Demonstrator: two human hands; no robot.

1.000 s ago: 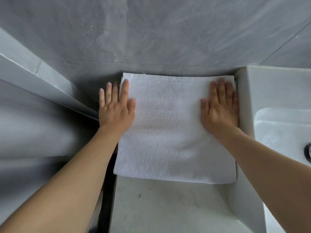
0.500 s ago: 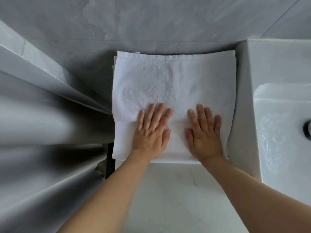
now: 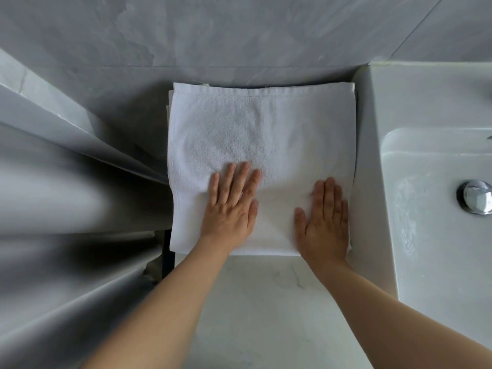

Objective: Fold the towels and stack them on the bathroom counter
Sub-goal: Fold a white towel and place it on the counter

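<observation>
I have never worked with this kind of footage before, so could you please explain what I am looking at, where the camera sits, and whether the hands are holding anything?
There is no machine here: a person wears one wide-angle camera on the head, looking forward and down at their own bare arms. The left hand and the right hand both lie flat, fingers straight, on a folded white terry towel. They press on it and grip nothing. More white edges peek out beneath the towel's left side and far edge, so it seems to top a stack. The stack sits on a pale marbled bathroom counter, against the grey tiled wall. On the person's right is a white ceramic sink with a shiny chrome drain plug.
</observation>
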